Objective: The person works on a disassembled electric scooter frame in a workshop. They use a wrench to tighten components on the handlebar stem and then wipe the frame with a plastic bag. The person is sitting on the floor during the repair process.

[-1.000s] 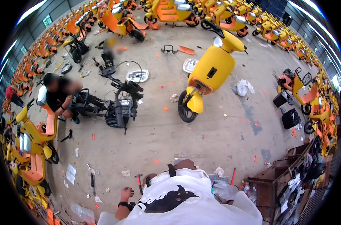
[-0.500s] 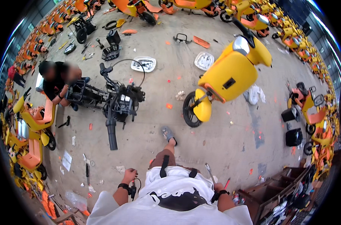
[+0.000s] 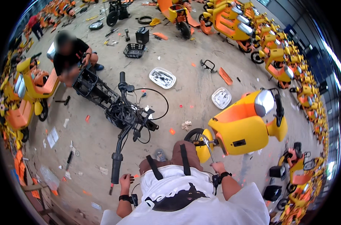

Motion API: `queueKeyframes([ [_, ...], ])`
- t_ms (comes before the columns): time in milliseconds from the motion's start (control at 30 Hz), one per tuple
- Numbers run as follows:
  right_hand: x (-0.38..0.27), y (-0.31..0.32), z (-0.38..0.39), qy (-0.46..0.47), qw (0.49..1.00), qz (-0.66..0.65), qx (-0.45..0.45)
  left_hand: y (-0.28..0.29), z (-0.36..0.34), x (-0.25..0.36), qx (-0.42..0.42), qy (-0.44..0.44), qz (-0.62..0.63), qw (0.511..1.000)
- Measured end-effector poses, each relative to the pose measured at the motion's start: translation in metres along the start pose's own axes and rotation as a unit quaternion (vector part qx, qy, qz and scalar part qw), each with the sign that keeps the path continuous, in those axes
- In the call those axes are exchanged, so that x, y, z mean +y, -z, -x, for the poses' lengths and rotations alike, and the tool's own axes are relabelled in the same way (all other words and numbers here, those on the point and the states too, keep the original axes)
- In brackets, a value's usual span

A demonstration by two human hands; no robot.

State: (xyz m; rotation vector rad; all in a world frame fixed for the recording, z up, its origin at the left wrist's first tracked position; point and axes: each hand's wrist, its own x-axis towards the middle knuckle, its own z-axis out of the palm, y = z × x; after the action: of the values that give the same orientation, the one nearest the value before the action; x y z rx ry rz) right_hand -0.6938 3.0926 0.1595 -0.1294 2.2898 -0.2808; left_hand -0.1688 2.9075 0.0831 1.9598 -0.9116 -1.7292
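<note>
My right hand [image 3: 217, 167] grips a long silver wrench [image 3: 209, 150], whose far end overlaps the front fender of a yellow electric scooter [image 3: 241, 135]; I cannot tell whether they touch. The scooter leans to the right, its handlebar [image 3: 278, 108] at the far right end. Low on the left, my left hand [image 3: 127, 180] hangs with fingers loosely curled and nothing visible in it. Just beyond that hand is the black grip [image 3: 117, 165] of a stripped scooter frame [image 3: 118, 112], with bare cables and no body panels. Both wrists wear dark straps with small devices.
Another person [image 3: 71, 56] crouches behind the stripped frame. White trays of small parts [image 3: 162, 78] [image 3: 221, 98], a black basket [image 3: 134, 50] and an orange panel [image 3: 226, 76] lie on the floor. Rows of yellow scooters [image 3: 230, 22] line the back and right. A black box [image 3: 272, 193] stands right.
My view has turned right, and I have stepped toward the yellow scooter. My right hand has brought the wrench forward to its front fender. My left hand stays low, now near the black grip.
</note>
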Motion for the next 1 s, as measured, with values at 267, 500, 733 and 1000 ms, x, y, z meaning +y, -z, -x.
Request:
queueKeyframes([
  [267,-0.168,0.069,-0.098,0.072,0.981,0.177,-0.02,-0.082,0.03,-0.083,0.128,-0.002,0.058,0.99],
  [500,-0.288,0.105,-0.241,0.141,0.917,0.373,-0.017,-0.208,0.034,-0.027,0.158,0.117,0.083,0.977],
  [733,-0.343,0.136,-0.349,0.156,0.938,0.31,-0.008,-0.319,0.009,0.101,0.04,0.05,-0.174,0.983],
  [1000,-0.355,0.167,-0.42,0.044,0.963,0.224,-0.145,-0.399,-0.065,0.14,0.052,-0.004,-0.207,0.977],
])
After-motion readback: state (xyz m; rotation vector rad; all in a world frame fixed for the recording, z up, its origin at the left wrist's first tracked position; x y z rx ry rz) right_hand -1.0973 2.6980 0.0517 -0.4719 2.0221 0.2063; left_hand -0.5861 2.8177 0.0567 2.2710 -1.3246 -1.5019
